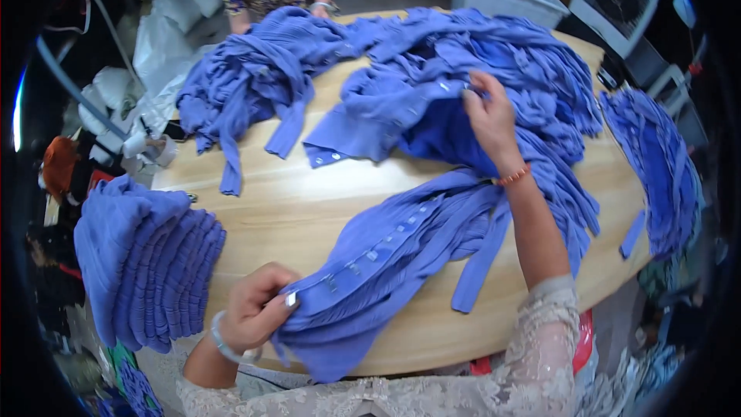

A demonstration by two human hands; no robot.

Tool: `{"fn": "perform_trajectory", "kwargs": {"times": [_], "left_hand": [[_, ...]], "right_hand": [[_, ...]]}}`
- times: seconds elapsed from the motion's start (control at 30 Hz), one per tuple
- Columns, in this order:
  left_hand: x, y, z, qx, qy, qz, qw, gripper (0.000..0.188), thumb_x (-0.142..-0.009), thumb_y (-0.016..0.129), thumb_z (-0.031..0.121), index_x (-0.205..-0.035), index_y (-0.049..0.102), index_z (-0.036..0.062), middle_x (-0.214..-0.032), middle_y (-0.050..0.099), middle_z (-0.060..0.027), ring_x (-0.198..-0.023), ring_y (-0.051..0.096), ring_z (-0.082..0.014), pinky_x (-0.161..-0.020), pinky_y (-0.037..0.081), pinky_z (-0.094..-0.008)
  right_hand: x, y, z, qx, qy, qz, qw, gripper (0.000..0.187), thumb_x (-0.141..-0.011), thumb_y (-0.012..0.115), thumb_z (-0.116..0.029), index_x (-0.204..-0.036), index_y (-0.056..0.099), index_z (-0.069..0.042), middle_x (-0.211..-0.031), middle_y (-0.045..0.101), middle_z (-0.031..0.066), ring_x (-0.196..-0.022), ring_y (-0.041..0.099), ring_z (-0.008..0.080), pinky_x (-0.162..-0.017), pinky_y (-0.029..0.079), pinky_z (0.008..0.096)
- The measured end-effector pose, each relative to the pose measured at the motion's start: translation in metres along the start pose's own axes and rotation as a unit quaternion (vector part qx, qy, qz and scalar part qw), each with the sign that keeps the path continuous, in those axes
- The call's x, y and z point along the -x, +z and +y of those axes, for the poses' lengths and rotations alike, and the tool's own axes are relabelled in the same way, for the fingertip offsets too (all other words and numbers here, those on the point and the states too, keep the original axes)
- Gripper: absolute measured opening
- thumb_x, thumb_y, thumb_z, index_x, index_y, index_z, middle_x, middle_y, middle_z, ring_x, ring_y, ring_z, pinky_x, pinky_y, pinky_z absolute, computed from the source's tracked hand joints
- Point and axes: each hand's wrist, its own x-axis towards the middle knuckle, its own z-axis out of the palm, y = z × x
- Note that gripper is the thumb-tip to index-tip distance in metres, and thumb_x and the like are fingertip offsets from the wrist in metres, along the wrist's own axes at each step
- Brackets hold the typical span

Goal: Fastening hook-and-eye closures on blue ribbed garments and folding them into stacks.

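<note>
Clenching the left grip (pixel 255 310) on the end of a blue buttoned cardigan (pixel 378 255) lying across the desk's (pixel 266 216) near edge; holding the right grip (pixel 492 116) at the garment heap (pixel 540 62) toward the far edge, not showing clearly whether pinching fabric; working beside a folded garment stack (pixel 147 262) at the left edge.

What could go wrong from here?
The left hand grips a long blue-violet fabric garment reaching the rumpled blue-violet fabric pile; pulling might drag other pieces along. The folded blue-violet fabric stack at the left edge of the pale wooden table could slip.
</note>
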Motion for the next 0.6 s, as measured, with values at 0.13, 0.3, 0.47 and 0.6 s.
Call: {"fn": "perform_trajectory", "kwargs": {"times": [0.13,0.3,0.47,0.6], "left_hand": [[0.020,-0.008,0.003,-0.076,-0.010,0.064,0.995,0.011,-0.097,0.058,0.005,-0.106,0.059,-0.0024,-0.094,0.063,-0.0037,-0.082,0.055,-0.0060,-0.076,0.045,-0.0203],[0.052,-0.008,0.012,-0.079,0.029,0.081,0.993,0.012,-0.098,0.058,0.007,-0.105,0.059,-0.0025,-0.092,0.063,-0.0024,-0.081,0.054,-0.0052,-0.074,0.044,-0.0192],[0.094,-0.017,0.032,-0.118,0.072,0.105,0.985,0.013,-0.096,0.062,0.007,-0.103,0.063,-0.0032,-0.088,0.064,-0.0023,-0.077,0.055,-0.0049,-0.068,0.044,-0.0197],[0.128,-0.019,0.064,-0.321,0.112,0.044,0.939,0.011,-0.089,0.069,0.004,-0.097,0.067,-0.0019,-0.076,0.068,-0.0069,-0.065,0.063,-0.0128,-0.061,0.048,-0.0227]], "right_hand": [[0.048,0.011,-0.070,-0.126,-0.064,-0.265,0.954,0.064,-0.084,0.076,-0.024,-0.140,0.049,-0.007,-0.128,0.057,0.0151,-0.108,0.061,0.0276,-0.090,0.052,0.0348],[0.163,0.015,-0.119,-0.129,-0.153,-0.545,0.814,0.073,-0.083,0.074,-0.041,-0.143,0.047,-0.010,-0.108,0.060,0.0153,-0.105,0.057,0.0338,-0.090,0.044,0.0429],[0.187,-0.029,-0.101,0.006,-0.069,-0.435,0.898,0.051,-0.074,0.067,-0.007,-0.124,0.062,-0.015,-0.106,0.068,0.0131,-0.099,0.064,0.0335,-0.087,0.051,0.0415],[0.184,-0.080,-0.139,-0.036,-0.020,-0.448,0.893,0.025,-0.079,0.065,-0.009,-0.103,0.070,-0.010,-0.093,0.071,0.0150,-0.085,0.067,0.0368,-0.076,0.054,0.0414]]}}
